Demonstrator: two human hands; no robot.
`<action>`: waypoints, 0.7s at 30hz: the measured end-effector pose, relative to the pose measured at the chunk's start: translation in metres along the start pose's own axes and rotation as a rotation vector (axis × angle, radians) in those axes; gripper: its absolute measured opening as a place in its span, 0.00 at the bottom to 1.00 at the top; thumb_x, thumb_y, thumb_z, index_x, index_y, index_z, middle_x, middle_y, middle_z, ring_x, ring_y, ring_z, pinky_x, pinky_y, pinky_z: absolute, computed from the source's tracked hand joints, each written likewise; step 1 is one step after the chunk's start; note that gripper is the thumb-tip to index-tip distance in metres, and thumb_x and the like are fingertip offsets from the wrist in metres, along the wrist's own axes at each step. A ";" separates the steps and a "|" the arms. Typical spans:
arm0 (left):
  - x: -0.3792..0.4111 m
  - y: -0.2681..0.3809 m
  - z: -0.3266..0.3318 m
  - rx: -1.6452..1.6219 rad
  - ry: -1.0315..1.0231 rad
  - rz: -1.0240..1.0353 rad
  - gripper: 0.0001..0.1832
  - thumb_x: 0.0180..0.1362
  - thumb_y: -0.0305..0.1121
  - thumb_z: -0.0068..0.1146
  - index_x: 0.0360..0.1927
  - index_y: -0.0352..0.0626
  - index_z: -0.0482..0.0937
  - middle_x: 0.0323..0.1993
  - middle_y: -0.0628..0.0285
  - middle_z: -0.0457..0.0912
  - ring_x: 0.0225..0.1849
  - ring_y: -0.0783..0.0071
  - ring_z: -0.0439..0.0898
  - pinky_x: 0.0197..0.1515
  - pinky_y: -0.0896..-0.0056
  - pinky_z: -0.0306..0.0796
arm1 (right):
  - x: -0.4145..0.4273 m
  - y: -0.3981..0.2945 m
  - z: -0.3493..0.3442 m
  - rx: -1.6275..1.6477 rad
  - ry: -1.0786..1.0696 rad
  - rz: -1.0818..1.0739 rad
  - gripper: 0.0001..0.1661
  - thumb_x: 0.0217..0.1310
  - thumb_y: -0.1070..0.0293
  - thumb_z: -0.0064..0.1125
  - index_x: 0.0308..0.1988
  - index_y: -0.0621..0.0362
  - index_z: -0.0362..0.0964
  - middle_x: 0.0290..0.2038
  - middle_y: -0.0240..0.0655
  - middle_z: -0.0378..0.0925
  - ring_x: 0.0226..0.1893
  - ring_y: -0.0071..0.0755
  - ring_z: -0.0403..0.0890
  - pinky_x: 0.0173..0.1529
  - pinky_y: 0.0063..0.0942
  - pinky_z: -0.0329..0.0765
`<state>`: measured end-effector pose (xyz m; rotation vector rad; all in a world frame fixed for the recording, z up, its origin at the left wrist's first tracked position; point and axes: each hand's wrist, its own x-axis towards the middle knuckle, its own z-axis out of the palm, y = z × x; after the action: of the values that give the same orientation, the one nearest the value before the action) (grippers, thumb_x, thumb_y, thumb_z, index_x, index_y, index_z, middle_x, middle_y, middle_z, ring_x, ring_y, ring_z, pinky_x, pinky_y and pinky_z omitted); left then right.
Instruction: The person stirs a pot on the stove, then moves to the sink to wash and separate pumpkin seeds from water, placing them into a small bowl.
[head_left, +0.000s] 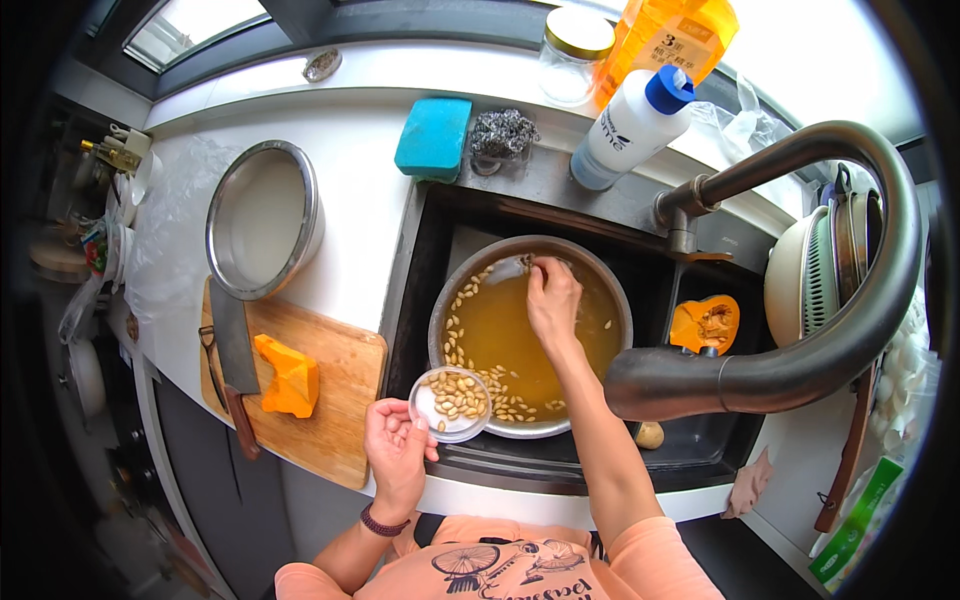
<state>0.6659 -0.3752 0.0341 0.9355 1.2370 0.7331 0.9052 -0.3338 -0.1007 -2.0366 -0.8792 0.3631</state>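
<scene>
A round metal basin (627, 330) of yellowish water stands in the black sink (420, 300), with pumpkin seeds (454, 322) floating along its left and lower edge. My left hand (397, 446) holds a small clear plastic tub (450, 433) by its rim; it contains a heap of pale seeds and overlaps the basin's lower left rim. Over the basin's upper part, my right hand (553, 296) bends down with its fingertips together at the water. Whether anything is pinched between them cannot be seen.
Left of the sink lie a cutting board (337, 352), a cleaver (234, 337), pumpkin flesh (289, 379) and a metal pot (262, 217). The faucet (810, 382) arches over the right side, above a pumpkin half (705, 322). Behind are a teal sponge (433, 139), steel wool (504, 135) and a white bottle (626, 131).
</scene>
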 end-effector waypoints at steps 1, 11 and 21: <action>0.000 0.002 -0.002 -0.003 0.005 0.002 0.11 0.60 0.22 0.49 0.43 0.36 0.62 0.31 0.61 0.72 0.24 0.84 0.73 0.21 0.87 0.69 | 0.006 0.002 0.012 0.029 0.018 0.027 0.08 0.55 0.73 0.51 0.35 0.65 0.73 0.33 0.49 0.76 0.35 0.52 0.77 0.42 0.41 0.73; 0.001 -0.003 -0.008 -0.008 0.039 -0.016 0.12 0.60 0.23 0.50 0.44 0.36 0.62 0.31 0.60 0.73 0.23 0.84 0.72 0.21 0.87 0.68 | -0.032 -0.027 0.072 0.020 -0.092 -0.126 0.07 0.54 0.71 0.52 0.28 0.64 0.70 0.29 0.48 0.73 0.33 0.52 0.74 0.39 0.45 0.73; 0.004 0.001 -0.007 -0.007 0.055 0.013 0.11 0.60 0.23 0.50 0.43 0.37 0.62 0.30 0.61 0.73 0.23 0.85 0.72 0.20 0.87 0.67 | -0.120 -0.026 0.023 0.011 -0.520 -0.429 0.04 0.50 0.71 0.55 0.28 0.59 0.70 0.28 0.40 0.71 0.33 0.45 0.74 0.38 0.39 0.71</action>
<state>0.6603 -0.3698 0.0332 0.9240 1.2770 0.7770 0.7957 -0.3946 -0.1013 -1.7003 -1.5887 0.6649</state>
